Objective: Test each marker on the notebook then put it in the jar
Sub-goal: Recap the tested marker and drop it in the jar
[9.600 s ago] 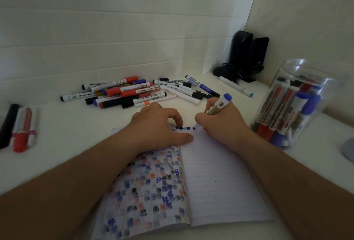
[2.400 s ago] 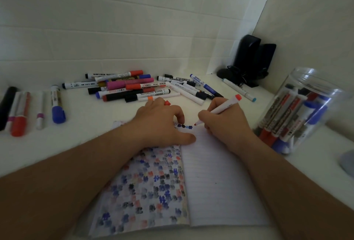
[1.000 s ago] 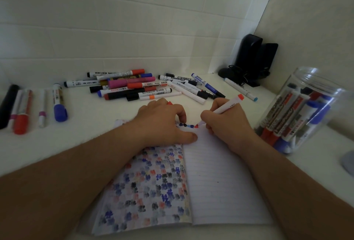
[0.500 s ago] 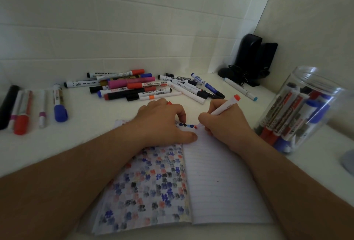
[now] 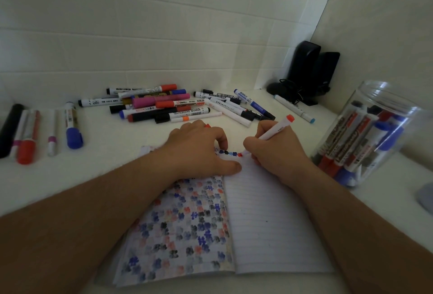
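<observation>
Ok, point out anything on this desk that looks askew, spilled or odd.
Nothing is spilled or damaged. The one oddity: the jar leans rather than standing upright, its markers slanting with it. The untested markers lie in a loose crisscross heap by the wall. The notebook lies open and flat; the marks on its left page are test blots.

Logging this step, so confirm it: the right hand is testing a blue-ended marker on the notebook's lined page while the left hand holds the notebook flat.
Not quite. In the head view the marker in the right hand has an orange-red end, and the mark at its tip is red. The rest stands: the left hand holds the notebook flat.
</observation>
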